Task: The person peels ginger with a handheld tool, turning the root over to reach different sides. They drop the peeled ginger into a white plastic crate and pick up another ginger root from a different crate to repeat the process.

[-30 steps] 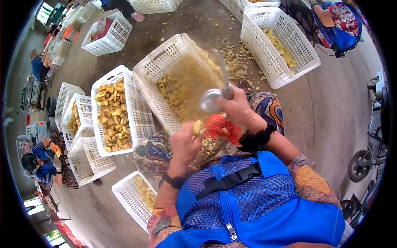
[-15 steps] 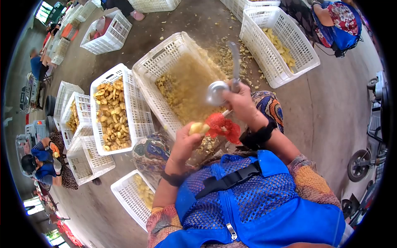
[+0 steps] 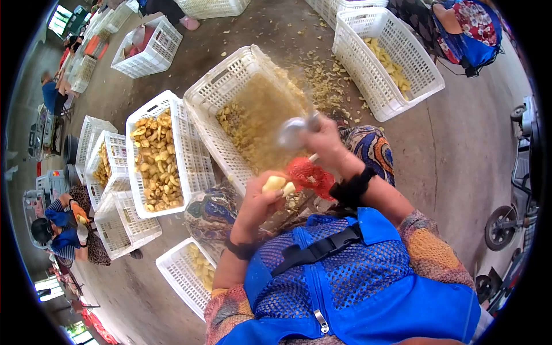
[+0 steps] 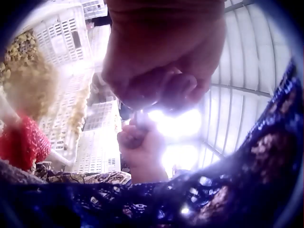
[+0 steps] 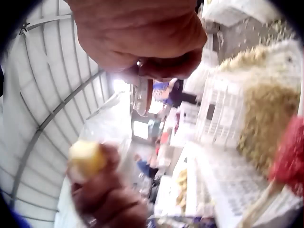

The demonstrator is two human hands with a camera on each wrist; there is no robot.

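Note:
In the head view, my left hand (image 3: 257, 200) grips a pale yellow, peeled piece of ginger (image 3: 273, 184), its knobs showing past the thumb. My right hand (image 3: 329, 145) holds a shiny metal spoon (image 3: 292, 133), blurred, its round bowl just above and right of the ginger. Between the hands, a red mesh bundle (image 3: 309, 175) is wrapped on a pale stick. The right wrist view shows the ginger (image 5: 88, 156) upright in the left fingers, apart from the spoon. Beyond the hands stands a white crate (image 3: 221, 86) of peelings, hazy in the middle.
Brown ginger fills a white crate (image 3: 133, 167) on the left. Peeled ginger lies in a small crate (image 3: 172, 276) by the left knee and in a large crate (image 3: 362, 77) at upper right. Peelings (image 3: 328, 80) litter the floor. Another person (image 3: 63, 227) sits at far left.
The ginger has turned in my left hand, so more of it shows. My right hand went a little up and right, then came back left with the spoon.

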